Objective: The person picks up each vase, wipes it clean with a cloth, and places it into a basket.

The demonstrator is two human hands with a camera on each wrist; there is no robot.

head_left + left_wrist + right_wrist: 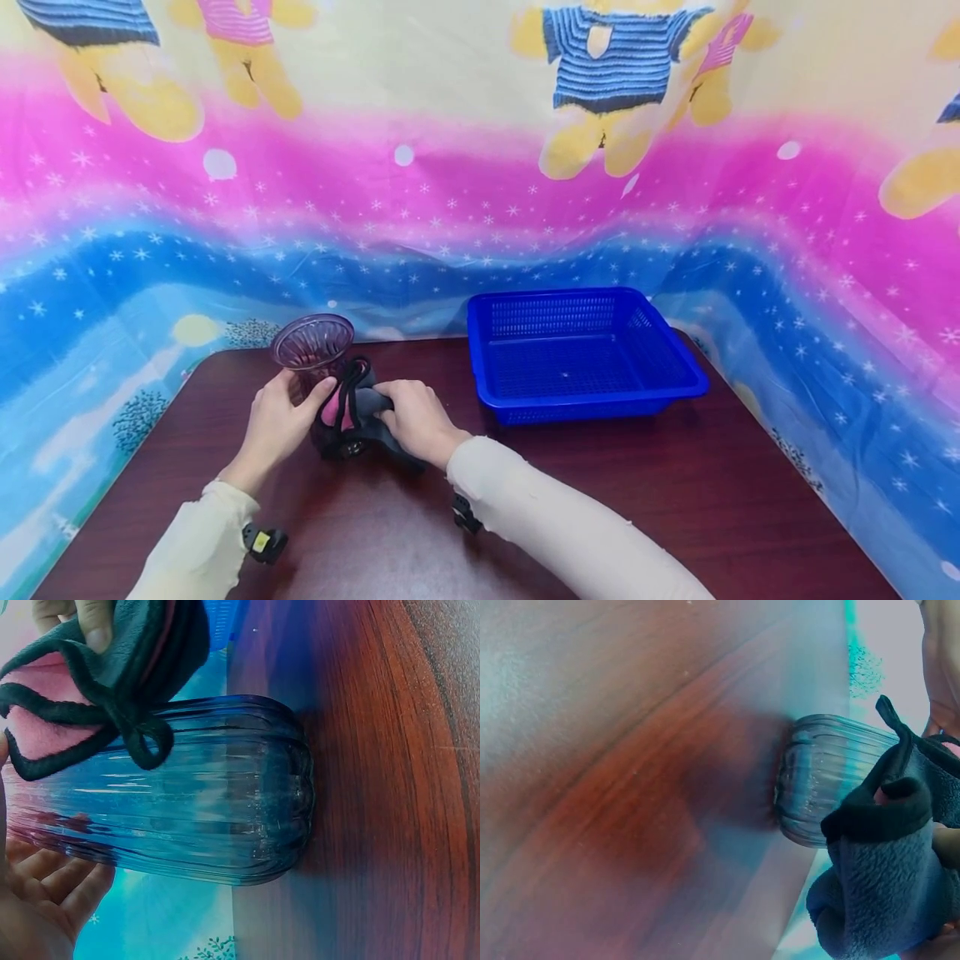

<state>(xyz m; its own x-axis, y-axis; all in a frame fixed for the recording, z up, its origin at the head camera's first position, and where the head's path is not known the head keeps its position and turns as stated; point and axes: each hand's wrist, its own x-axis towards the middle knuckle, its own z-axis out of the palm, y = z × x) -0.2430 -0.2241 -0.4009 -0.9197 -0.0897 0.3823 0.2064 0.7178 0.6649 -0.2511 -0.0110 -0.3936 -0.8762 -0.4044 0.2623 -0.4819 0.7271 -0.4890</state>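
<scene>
A ribbed purple glass vase point(312, 343) point(202, 821) point(825, 776) stands upright on the dark wooden table point(600, 500). My left hand point(279, 417) point(41, 900) wraps round its left side, thumb against the front. My right hand point(417, 417) grips a grey cloth with black trim and pink lining point(352, 408) point(90, 682) point(889, 870) and presses it against the vase's right side. The cloth hides the lower part of the vase in the head view.
A blue plastic mesh basket point(678, 362), with nothing in it, sits at the back right of the table. A colourful printed sheet point(480, 183) hangs round the table on three sides. Bare tabletop lies in front of the hands and to the right.
</scene>
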